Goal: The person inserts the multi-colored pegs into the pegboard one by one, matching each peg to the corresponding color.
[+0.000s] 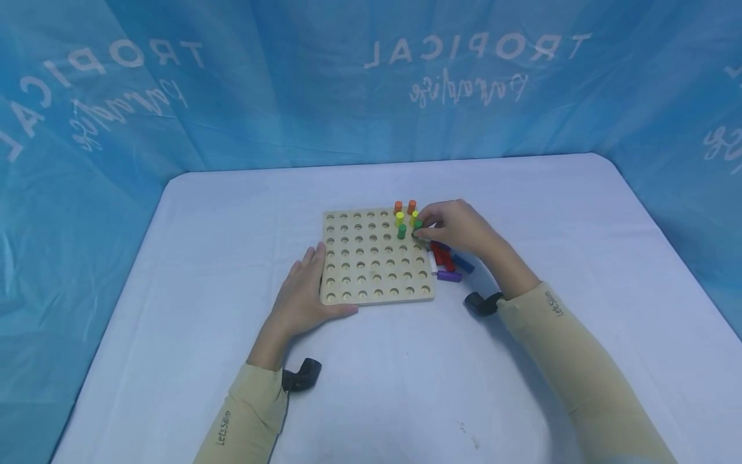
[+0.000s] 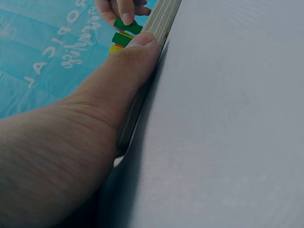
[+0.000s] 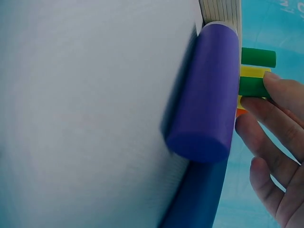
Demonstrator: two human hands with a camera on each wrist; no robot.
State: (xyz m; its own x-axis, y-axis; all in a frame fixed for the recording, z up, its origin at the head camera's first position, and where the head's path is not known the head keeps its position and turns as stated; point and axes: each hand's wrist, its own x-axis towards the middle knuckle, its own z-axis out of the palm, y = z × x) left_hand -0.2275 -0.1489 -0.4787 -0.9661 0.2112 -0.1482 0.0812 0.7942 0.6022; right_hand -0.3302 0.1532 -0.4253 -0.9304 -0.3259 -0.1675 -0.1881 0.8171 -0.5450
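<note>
A wooden pegboard [image 1: 382, 284] with rows of round holes lies on the table. Along its left edge rests my left hand [image 1: 298, 299], fingers straight and thumb against the front edge. My right hand [image 1: 455, 225] pinches a green peg [image 3: 251, 87] between thumb and fingertips at the board's right column; whether it is fully seated is hidden. Beside it, another green peg [image 1: 402, 232] stands upright in a hole. Behind these are two yellow pegs [image 1: 400, 219] and, at the far edge, two orange pegs [image 1: 398, 207].
Loose pegs lie by the board's right side: red pegs [image 1: 443, 256], a white peg [image 1: 432, 263], a blue peg [image 1: 463, 263] and a purple peg [image 1: 449, 276]. The purple one looms large in the right wrist view. A blue printed curtain [image 1: 324, 96] hangs behind the white-covered table [image 1: 243, 219].
</note>
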